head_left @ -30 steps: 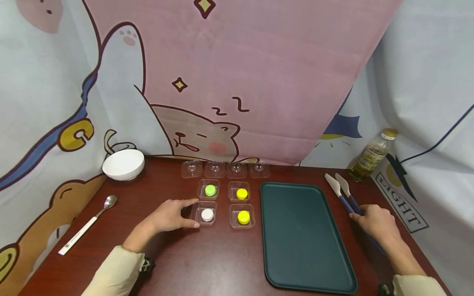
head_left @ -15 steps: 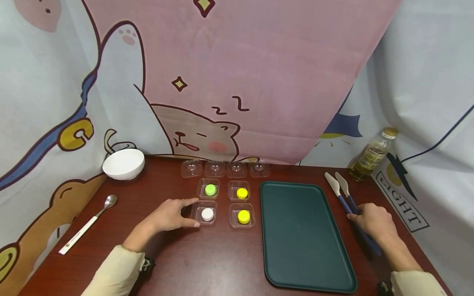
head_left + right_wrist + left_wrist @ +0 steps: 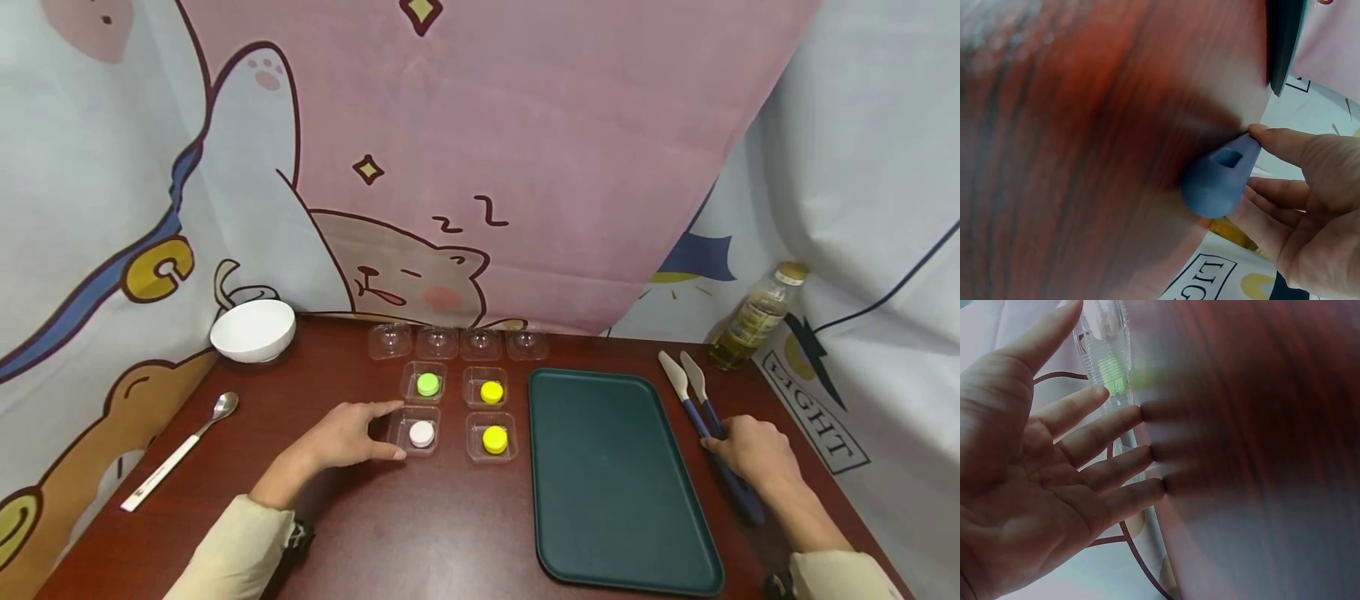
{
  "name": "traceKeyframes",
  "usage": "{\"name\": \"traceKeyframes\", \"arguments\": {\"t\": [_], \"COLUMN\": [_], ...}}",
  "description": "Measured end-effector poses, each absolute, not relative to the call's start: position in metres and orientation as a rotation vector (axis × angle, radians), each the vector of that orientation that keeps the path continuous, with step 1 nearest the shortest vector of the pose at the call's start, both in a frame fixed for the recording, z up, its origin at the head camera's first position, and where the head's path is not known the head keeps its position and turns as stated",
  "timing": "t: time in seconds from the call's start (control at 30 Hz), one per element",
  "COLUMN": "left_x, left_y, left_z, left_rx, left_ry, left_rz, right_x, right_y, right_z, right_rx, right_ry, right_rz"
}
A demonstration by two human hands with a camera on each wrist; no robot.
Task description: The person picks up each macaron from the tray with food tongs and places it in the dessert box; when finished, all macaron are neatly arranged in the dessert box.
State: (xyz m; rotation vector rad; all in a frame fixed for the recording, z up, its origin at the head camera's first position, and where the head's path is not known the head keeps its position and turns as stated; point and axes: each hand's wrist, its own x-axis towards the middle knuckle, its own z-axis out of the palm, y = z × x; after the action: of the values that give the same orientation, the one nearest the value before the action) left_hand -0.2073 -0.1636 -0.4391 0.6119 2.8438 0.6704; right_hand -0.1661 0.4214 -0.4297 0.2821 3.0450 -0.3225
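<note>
In the head view my left hand lies on the table with fingers extended, thumb and forefinger on either side of a small clear plastic box. A white macaron sits inside that box. The left wrist view shows the straight fingers reaching down to the wood; whether they touch the box cannot be told. On the right, my right hand grips blue tongs with beige tips, lying flat. Its thumb and fingers are on opposite sides of the blue handle in the right wrist view.
A green macaron and yellow macarons sit in neighbouring boxes. Several clear lids line the back edge. A dark green tray lies left of the tongs. Around stand a white bowl, a spoon and an oil bottle.
The rear end of the tongs has swung slightly left under my right hand, whose thumb and fingers have shifted a little. My left hand and the boxes have not moved.
</note>
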Motion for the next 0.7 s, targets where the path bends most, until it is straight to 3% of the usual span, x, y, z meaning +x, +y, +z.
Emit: {"name": "traceKeyframes", "arguments": {"t": [0.7], "left_x": [-0.2080], "left_y": [-0.1644], "left_z": [-0.4382], "left_rx": [0.606], "left_ry": [2.838], "left_rz": [0.674], "right_x": [-0.1703], "right_y": [0.4257], "right_z": [-0.4252], "right_rx": [0.302], "right_ry": [3.062], "right_rz": [-0.310]}}
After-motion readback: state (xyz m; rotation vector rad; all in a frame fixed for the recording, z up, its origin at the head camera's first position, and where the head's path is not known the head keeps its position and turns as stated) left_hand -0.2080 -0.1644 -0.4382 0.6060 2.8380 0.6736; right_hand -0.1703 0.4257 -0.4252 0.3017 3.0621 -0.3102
